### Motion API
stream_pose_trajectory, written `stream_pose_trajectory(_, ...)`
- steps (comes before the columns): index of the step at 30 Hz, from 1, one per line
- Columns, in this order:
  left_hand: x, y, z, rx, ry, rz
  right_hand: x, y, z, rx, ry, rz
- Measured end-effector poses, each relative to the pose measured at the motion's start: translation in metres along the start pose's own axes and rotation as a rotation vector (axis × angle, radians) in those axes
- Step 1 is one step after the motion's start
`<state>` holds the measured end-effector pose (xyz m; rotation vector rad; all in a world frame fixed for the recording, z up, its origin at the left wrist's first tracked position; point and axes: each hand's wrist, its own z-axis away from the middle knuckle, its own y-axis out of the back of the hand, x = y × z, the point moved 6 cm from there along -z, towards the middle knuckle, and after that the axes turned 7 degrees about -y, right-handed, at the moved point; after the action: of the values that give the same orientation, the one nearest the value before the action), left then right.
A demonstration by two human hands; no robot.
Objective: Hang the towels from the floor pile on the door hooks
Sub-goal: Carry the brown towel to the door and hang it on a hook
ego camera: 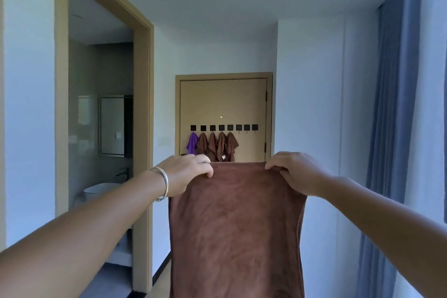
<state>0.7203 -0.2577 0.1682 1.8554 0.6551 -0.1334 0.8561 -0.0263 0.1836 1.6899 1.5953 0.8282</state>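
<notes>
Head view: eight black hooks (220,127) in a row on the far door (223,101); five carry towels, one purple towel (192,143) and four brown hung towels (217,146); three hooks on the right stand bare. One more brown towel (235,227), plain and matte, hangs flat before the camera, held up by its top edge. Left hand (187,172) pinches the left corner, right hand (294,173) pinches the right. It hides the door's lower part. Bracelet (163,182) on left wrist. Bathroom doorway (104,116) left, blue curtain (391,140) right
</notes>
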Motion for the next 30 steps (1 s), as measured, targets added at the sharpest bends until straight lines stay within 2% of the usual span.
stream_pose_trajectory(7, -0.055, -0.042, -0.078, 0.009, 0.041, -0.009, 0.059, -0.044, -0.084, 0.015, 0.030, -0.003)
stream_pose_trajectory(18, -0.143, -0.118, -0.157, 0.036, 0.045, -0.040, 0.105, -0.118, -0.193, 0.053, 0.054, 0.012)
stream_pose_trajectory(30, -0.314, -0.227, -0.229, 0.095, -0.004, 0.035, 0.118, -0.233, -0.356, 0.054, 0.023, 0.043)
